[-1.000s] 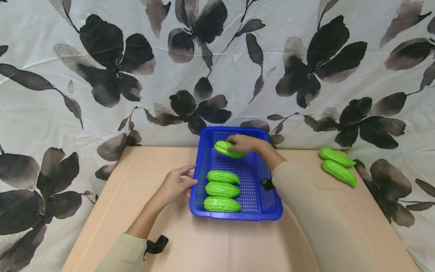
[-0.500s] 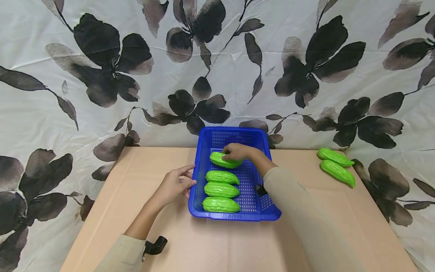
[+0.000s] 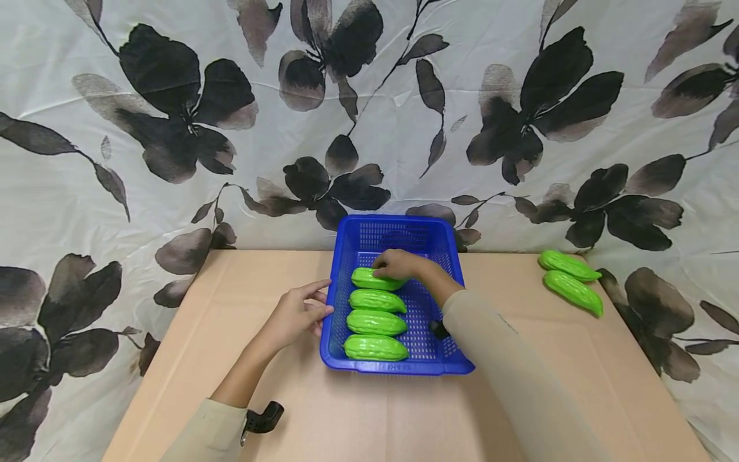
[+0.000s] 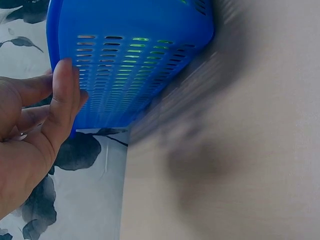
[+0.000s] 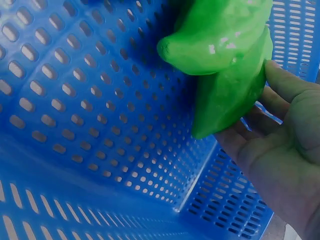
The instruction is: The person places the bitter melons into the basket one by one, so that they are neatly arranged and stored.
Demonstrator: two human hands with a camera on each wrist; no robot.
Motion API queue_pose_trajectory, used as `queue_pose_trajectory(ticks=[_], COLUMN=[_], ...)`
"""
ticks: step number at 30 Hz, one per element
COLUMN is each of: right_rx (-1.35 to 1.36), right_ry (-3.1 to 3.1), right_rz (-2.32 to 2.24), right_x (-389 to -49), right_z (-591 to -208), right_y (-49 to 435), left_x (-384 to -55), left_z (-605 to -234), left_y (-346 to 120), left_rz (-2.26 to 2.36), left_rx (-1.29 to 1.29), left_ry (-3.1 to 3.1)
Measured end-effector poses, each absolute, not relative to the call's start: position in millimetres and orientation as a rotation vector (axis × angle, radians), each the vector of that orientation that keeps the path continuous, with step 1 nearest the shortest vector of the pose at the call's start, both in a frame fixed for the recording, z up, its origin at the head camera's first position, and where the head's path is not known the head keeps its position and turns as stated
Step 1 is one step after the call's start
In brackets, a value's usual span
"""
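A blue plastic basket (image 3: 392, 369) with slotted walls stands on the table. My left hand (image 3: 297, 314) holds its left rim, thumb and fingertips at the edge; in the left wrist view the fingers (image 4: 62, 95) lie against the rim and outer wall. Inside, my right hand (image 3: 401, 264) grips a glossy green bitter gourd (image 3: 366, 278) at the far end of a row. Three more bitter gourds (image 3: 376, 322) lie side by side nearer the front. The right wrist view shows the gripped bitter gourd (image 5: 235, 95) beside another, their pointed ends toward the basket's right side.
Two further bitter gourds (image 3: 571, 292) lie together at the table's far right. A floral cloth (image 3: 416, 128) hangs behind the table (image 3: 248, 276), close to the basket's back wall. Dark wrist-worn cameras sit near both sleeves.
The right hand has brought its bitter gourd toward the front and slightly left, down to the end of the row. The left hand keeps its place at the rim.
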State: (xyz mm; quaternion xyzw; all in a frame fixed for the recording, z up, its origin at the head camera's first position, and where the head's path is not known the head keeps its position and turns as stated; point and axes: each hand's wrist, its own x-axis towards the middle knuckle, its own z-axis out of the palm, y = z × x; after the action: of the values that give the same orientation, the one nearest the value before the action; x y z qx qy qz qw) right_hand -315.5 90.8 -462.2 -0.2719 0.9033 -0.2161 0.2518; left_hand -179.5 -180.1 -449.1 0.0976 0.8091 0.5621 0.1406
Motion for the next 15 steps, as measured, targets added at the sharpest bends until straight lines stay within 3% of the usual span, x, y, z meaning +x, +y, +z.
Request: queue_pose_trajectory(ticks=[15], right_rx=[-0.711], right_ry=[2.392], right_rz=[-0.653], right_x=[-318.2], right_z=[-465.8], right_y=[93.6], left_x=[-186.0], left_z=[-445.6], left_y=[-176.7], left_rz=[1.612], left_rx=[0.255], left_ry=[2.339])
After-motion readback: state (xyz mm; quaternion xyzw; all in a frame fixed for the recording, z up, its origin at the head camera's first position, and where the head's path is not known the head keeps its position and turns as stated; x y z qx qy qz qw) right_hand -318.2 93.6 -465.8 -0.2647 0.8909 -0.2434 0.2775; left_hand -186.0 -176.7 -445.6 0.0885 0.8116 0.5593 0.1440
